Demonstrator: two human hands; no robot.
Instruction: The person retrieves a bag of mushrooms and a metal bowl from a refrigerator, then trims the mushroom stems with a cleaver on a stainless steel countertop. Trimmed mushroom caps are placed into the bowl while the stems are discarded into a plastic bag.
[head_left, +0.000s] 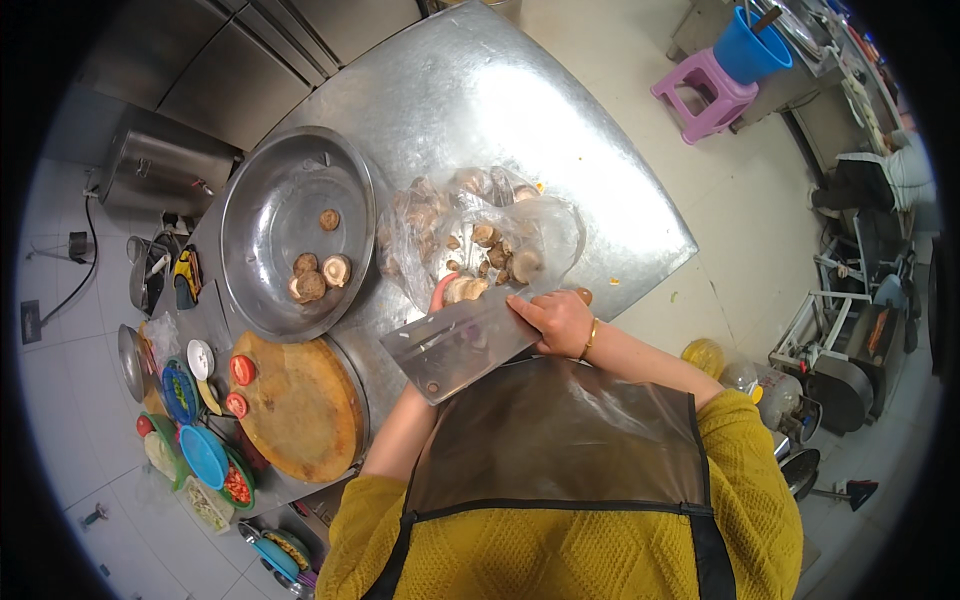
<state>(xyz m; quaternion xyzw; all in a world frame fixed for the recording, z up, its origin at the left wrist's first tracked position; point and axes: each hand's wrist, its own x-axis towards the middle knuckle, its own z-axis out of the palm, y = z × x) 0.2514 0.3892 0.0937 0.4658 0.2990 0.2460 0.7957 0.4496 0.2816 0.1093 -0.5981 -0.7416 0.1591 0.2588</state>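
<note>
My right hand (562, 322) grips the handle of a broad metal cleaver (459, 346), its blade reaching left across my left forearm. Behind the blade, my left hand (444, 291) is mostly hidden; its visible finger lies against a pale mushroom (466, 289) at the mouth of a clear plastic bag (559, 217). Several brown mushrooms lie in and around the bag, including a large one (525, 265). To the left, a wide metal basin (259, 225) holds several mushrooms (308, 286).
A round wooden chopping board (307, 420) with tomato halves (242, 370) stands at lower left on the metal table (420, 82). Beyond its left edge are a white bowl (200, 360), a blue basin (203, 457) and a basket of chopped red food (237, 484). A person (904, 172) is at far right.
</note>
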